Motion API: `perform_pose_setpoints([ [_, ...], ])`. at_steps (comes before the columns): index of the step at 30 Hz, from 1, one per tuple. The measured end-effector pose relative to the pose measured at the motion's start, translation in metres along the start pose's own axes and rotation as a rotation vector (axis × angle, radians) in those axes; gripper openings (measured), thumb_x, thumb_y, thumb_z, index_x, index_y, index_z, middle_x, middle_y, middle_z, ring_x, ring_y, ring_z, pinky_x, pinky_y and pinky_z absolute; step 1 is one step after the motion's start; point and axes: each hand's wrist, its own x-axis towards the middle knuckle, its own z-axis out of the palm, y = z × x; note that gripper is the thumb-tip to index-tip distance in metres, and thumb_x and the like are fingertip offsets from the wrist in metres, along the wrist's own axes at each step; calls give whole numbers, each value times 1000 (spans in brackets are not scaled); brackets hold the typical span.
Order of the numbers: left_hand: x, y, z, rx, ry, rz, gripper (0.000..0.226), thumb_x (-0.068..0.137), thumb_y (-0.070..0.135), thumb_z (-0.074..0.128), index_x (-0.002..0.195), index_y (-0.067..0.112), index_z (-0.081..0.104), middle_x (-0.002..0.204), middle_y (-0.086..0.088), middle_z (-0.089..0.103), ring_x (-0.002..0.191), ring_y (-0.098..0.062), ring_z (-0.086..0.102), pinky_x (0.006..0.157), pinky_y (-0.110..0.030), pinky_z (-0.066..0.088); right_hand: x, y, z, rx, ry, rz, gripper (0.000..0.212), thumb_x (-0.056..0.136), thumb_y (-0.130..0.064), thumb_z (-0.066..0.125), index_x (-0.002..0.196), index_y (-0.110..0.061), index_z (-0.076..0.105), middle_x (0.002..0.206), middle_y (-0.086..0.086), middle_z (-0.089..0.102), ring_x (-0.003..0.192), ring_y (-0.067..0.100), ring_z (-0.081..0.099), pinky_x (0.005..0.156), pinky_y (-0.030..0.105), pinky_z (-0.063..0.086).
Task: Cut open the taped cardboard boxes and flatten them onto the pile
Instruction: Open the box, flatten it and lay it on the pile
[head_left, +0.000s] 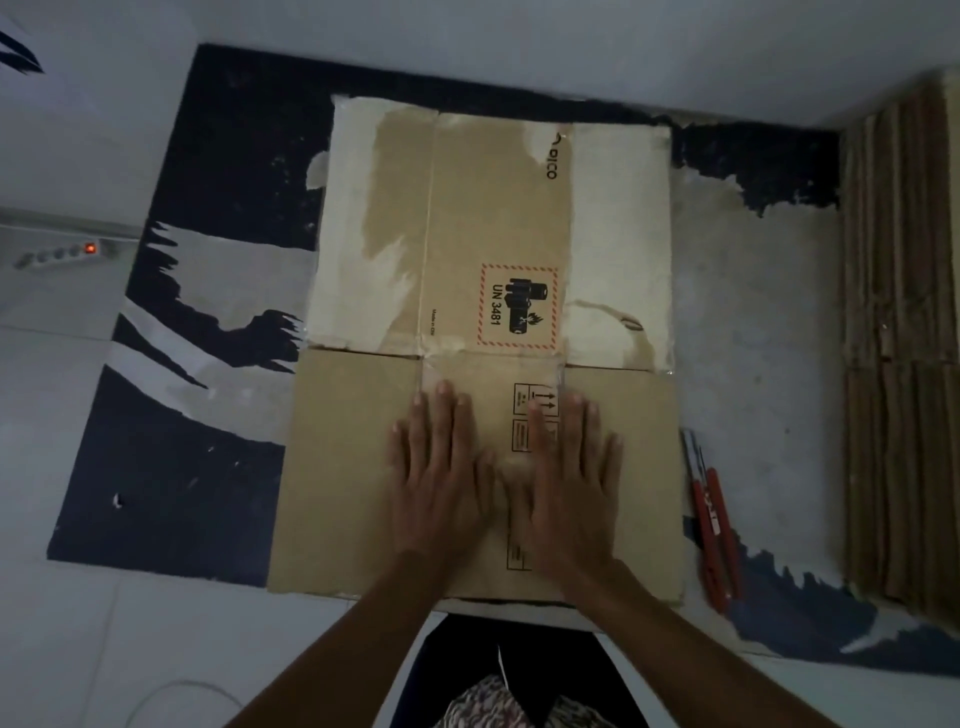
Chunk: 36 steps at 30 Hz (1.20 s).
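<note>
A flattened brown cardboard box (488, 249) lies spread on the floor in front of me, its far flaps partly torn pale, with a red-bordered UN 3481 label in the middle. My left hand (441, 473) and my right hand (571, 478) lie side by side, palms down with straight fingers, pressing on the near panel. A red utility knife (714, 525) lies on the floor just right of the box, apart from both hands. A tall pile of flattened cardboard (904, 338) stands against the right edge of the view.
The box rests on a worn dark mat (171, 467) with pale torn patches. A white power strip (57, 254) with a lit red switch lies at the far left. A thin white cable (171, 691) curves at the lower left. White walls close the far side.
</note>
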Motion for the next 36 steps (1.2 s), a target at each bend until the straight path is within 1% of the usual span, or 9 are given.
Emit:
perform_pose_setpoints([
  [7, -34, 9, 5, 44, -71, -24, 66, 102, 46, 29, 156, 8, 23, 164, -17, 13, 151, -39, 10, 120, -59, 15, -9, 3, 11, -30, 38, -46, 70, 97, -49, 41, 157, -21, 19, 164, 17, 2, 151, 37, 0, 118, 63, 9],
  [15, -33, 10, 2, 35, -148, -53, 65, 103, 44, 14, 159, 11, 12, 166, -15, 4, 152, -37, 2, 121, -53, 0, -40, -7, 22, -43, 30, 50, 64, 100, -49, 29, 156, -21, 22, 164, 15, 9, 152, 35, 6, 117, 62, 14],
  [20, 17, -6, -15, -5, -134, 8, 55, 84, 42, 49, 131, 14, 45, 138, -18, 48, 120, -41, 48, 93, -50, 39, -37, -11, 18, -71, -5, 77, 65, 99, -48, 30, 158, -25, 14, 165, 12, 1, 152, 33, 0, 118, 62, 12],
  [21, 36, -12, -18, -28, -100, 4, 58, 85, 43, 51, 136, 16, 42, 143, -19, 44, 126, -41, 44, 97, -52, 38, -38, -12, 18, -67, -5, 81, 65, 99, -48, 30, 158, -25, 13, 165, 12, 0, 152, 33, -1, 118, 61, 11],
  [23, 69, -25, -22, -68, -98, 8, 69, 96, 49, 42, 155, 20, 25, 163, -13, 18, 149, -39, 14, 116, -57, 16, -38, -11, 18, -53, -4, 88, 65, 99, -48, 29, 158, -25, 15, 166, 11, 1, 152, 33, -1, 119, 61, 9],
  [25, 86, -35, -19, -51, -111, 49, 70, 100, 54, 28, 160, 20, 11, 167, -5, 1, 153, -33, -5, 122, -56, 1, -38, -13, 18, -36, -8, 97, 65, 98, -48, 30, 157, -25, 18, 165, 12, 5, 152, 33, 2, 118, 61, 10],
  [31, 85, -38, -12, 5, -115, 61, 67, 103, 55, 20, 160, 22, 6, 167, -3, -4, 153, -30, -8, 122, -53, -3, 5, -10, -2, -19, -5, 133, 52, 92, -49, 39, 135, -21, 46, 147, 14, 38, 128, 40, 41, 99, 52, 30],
  [33, 86, -36, -15, 8, -118, 66, 66, 103, 55, 14, 160, 21, 6, 167, -4, -5, 153, -30, -7, 122, -55, 0, 56, -8, -10, 26, 55, 145, 56, 95, -50, 37, 143, -20, 41, 154, 12, 30, 137, 38, 32, 106, 54, 28],
  [36, 86, -35, -19, 9, -106, 68, 64, 104, 52, 13, 160, 21, 10, 167, -4, -1, 153, -30, -5, 122, -56, 5, 129, -9, -15, -4, 36, 49, 66, 101, -54, 27, 158, -26, 11, 166, 7, -1, 152, 33, -4, 121, 55, 4],
])
